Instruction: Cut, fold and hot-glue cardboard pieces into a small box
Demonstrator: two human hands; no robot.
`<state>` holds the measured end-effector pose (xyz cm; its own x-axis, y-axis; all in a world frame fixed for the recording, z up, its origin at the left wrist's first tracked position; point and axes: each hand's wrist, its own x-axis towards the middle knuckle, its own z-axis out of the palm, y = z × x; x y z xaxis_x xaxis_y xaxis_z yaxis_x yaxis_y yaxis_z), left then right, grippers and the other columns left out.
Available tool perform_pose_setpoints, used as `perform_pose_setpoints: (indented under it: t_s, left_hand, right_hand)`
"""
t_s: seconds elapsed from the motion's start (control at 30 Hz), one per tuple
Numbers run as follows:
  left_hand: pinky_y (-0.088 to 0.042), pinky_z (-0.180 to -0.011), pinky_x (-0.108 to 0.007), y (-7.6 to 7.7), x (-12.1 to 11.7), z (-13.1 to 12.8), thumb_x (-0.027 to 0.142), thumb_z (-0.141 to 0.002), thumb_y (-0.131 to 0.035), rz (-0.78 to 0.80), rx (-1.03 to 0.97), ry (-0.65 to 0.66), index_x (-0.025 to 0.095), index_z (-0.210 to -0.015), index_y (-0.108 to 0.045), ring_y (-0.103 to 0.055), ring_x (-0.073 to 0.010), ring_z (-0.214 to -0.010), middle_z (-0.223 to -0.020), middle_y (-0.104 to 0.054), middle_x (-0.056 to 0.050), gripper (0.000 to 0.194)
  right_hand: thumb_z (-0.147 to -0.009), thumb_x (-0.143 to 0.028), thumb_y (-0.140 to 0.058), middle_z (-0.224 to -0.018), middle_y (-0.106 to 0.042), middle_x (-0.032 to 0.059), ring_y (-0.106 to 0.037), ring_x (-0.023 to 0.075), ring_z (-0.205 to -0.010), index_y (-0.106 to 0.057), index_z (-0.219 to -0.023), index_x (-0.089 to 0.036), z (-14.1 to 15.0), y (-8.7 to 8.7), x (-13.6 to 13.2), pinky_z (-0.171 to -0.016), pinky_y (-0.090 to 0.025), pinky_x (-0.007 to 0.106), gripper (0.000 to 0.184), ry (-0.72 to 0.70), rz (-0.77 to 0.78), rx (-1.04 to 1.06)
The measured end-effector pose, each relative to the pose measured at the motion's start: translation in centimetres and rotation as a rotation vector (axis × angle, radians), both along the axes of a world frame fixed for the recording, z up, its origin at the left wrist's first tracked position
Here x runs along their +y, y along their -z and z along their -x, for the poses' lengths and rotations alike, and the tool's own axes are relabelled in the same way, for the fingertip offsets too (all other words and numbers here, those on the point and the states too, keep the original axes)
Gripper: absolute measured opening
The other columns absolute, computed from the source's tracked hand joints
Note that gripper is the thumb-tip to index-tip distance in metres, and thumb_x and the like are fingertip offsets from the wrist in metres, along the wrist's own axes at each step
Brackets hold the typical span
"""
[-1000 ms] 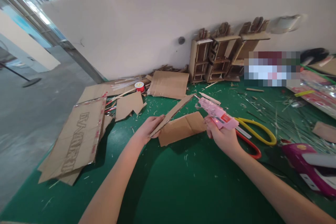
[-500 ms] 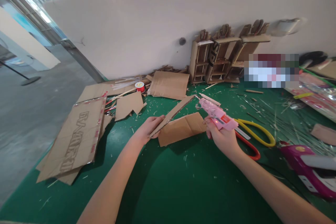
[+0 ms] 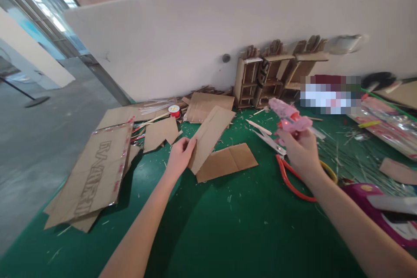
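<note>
Left hand (image 3: 180, 155) pinches the cardboard strip (image 3: 211, 137) by its left edge, over the left end of the flat piece (image 3: 233, 161), apparently leaving its face clear. Right hand (image 3: 302, 150), closed around the glue gun (image 3: 289, 116), holds it right of that piece, presumably so the nozzle points away.

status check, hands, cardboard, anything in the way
Left hand gripping cardboard strip; right hand holding pink glue gun away from it. Second cardboard piece on green table, partly behind strip. Scissors near right hand, possibly in its way.
</note>
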<state>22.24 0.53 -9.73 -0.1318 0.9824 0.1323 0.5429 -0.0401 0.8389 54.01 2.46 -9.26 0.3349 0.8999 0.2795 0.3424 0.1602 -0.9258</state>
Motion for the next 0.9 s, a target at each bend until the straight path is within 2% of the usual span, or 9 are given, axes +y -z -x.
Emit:
perform_pose_setpoints:
  t_s: [0.07,0.2,0.27,0.37,0.43,0.5,0.7,0.83,0.9]
  left_hand:
    - [-0.035,-0.058,-0.025,-0.5,-0.2,0.2,0.050,-0.090,-0.047,-0.104,0.123,-0.002,0.019,-0.072,-0.054,-0.049,-0.0127,-0.060,-0.062,-0.051,0.002,0.037]
    - [-0.035,-0.058,-0.024,-1.1,-0.6,0.6,0.049,-0.091,-0.047,-0.219,0.358,-0.003,0.020,-0.078,-0.055,-0.051,-0.0130,-0.057,-0.062,-0.056,0.002,0.033]
    - [-0.035,-0.058,-0.025,-1.3,-0.5,0.7,0.049,-0.092,-0.047,-0.281,0.487,-0.003,0.021,-0.084,-0.056,-0.055,-0.0144,-0.060,-0.069,-0.062,0.000,0.031]
    - [-0.032,-0.057,-0.026,-1.6,-0.2,0.9,0.048,-0.093,-0.045,-0.377,0.661,0.023,0.020,-0.088,-0.057,-0.057,-0.0161,-0.062,-0.073,-0.065,-0.002,0.031]
    - [-0.031,-0.057,-0.026,-1.9,0.0,0.8,0.046,-0.095,-0.043,-0.421,0.735,0.084,0.020,-0.087,-0.057,-0.057,-0.0161,-0.062,-0.070,-0.064,-0.002,0.031]
    - [-0.031,-0.057,-0.026,-2.1,0.2,0.7,0.044,-0.096,-0.041,-0.436,0.769,0.150,0.020,-0.087,-0.057,-0.057,-0.0159,-0.063,-0.070,-0.064,-0.002,0.030]
    - [-0.034,-0.062,-0.026,-2.4,0.5,0.0,0.043,-0.097,-0.040,-0.393,0.761,0.243,0.020,-0.089,-0.059,-0.060,-0.0163,-0.071,-0.079,-0.068,-0.003,0.030]
    - [-0.034,-0.063,-0.027,-2.1,0.5,-0.2,0.043,-0.097,-0.040,-0.398,0.779,0.261,0.020,-0.089,-0.060,-0.061,-0.0165,-0.072,-0.079,-0.068,-0.003,0.031]
    - [-0.034,-0.062,-0.027,-1.9,0.5,-0.2,0.043,-0.097,-0.040,-0.411,0.779,0.256,0.020,-0.090,-0.061,-0.061,-0.0164,-0.073,-0.081,-0.069,-0.004,0.031]
  right_hand:
    - [-0.083,-0.038,-0.053,-0.069,-0.056,0.0008,-0.053,0.0157,-0.060,-0.054,-0.081,-0.021,-2.1,-0.4,2.0,-0.057,-0.044,0.030,0.018,0.122,0.090,-0.330]
    - [-0.079,-0.029,-0.058,-0.075,-0.063,0.0081,-0.058,0.0208,-0.068,-0.058,-0.080,-0.018,-4.8,0.3,5.5,-0.064,-0.044,0.033,0.011,0.067,0.259,-0.537]
    - [-0.081,-0.026,-0.055,-0.085,-0.067,0.0125,-0.062,0.0247,-0.077,-0.060,-0.090,-0.015,-5.1,1.4,6.6,-0.071,-0.046,0.035,0.015,0.052,0.310,-0.583]
    - [-0.085,-0.027,-0.049,-0.111,-0.065,0.0202,-0.062,0.0322,-0.098,-0.055,-0.117,-0.013,-4.9,3.1,7.5,-0.082,-0.046,0.041,0.035,0.080,0.344,-0.630]
    - [-0.087,-0.028,-0.047,-0.120,-0.061,0.0235,-0.058,0.0367,-0.108,-0.049,-0.127,-0.011,-4.8,3.8,7.8,-0.087,-0.044,0.046,0.044,0.107,0.362,-0.665]
    - [-0.087,-0.030,-0.046,-0.123,-0.059,0.0256,-0.056,0.0395,-0.111,-0.047,-0.129,-0.009,-4.8,4.0,8.0,-0.089,-0.043,0.049,0.047,0.127,0.380,-0.691]
    - [-0.084,-0.033,-0.052,-0.120,-0.057,0.0278,-0.056,0.0371,-0.111,-0.049,-0.124,-0.004,-5.5,3.8,8.1,-0.091,-0.043,0.046,0.050,0.149,0.368,-0.734]
    - [-0.082,-0.035,-0.055,-0.121,-0.055,0.0281,-0.051,0.0409,-0.115,-0.049,-0.126,-0.005,-5.3,3.1,6.6,-0.094,-0.039,0.052,0.053,0.227,0.378,-0.781]
    - [-0.083,-0.036,-0.054,-0.122,-0.054,0.0280,-0.049,0.0437,-0.116,-0.050,-0.124,-0.006,-4.5,2.4,5.2,-0.093,-0.039,0.056,0.051,0.293,0.335,-0.805]
